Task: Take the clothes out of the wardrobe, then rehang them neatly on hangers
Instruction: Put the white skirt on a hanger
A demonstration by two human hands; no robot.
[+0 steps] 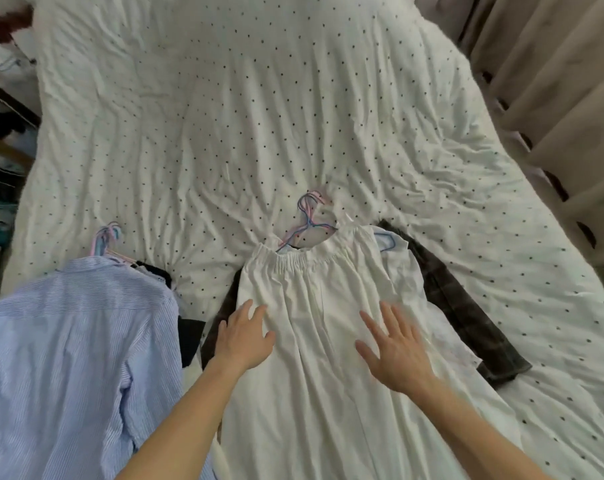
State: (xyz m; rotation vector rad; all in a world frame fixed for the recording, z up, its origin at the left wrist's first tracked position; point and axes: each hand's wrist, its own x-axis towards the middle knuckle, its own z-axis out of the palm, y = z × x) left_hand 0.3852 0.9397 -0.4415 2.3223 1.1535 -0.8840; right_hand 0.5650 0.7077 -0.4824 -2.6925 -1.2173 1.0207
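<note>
Bright, soft, even diffuse light; no hard shadows. White bedspread (293, 116) near overexposed, creases only faint grey shading. Right hand (394, 355) slightly motion-blurred, left hand (241, 341) sharper. Wide-angle bending at edges: curtain (553, 98) leans inward. Left margin dim, murky. Overall softness, fine detail smeared.

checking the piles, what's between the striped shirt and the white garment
Head view: dark clothes lie between the striped shirt and the white garment, over the dotted sheet.
</note>
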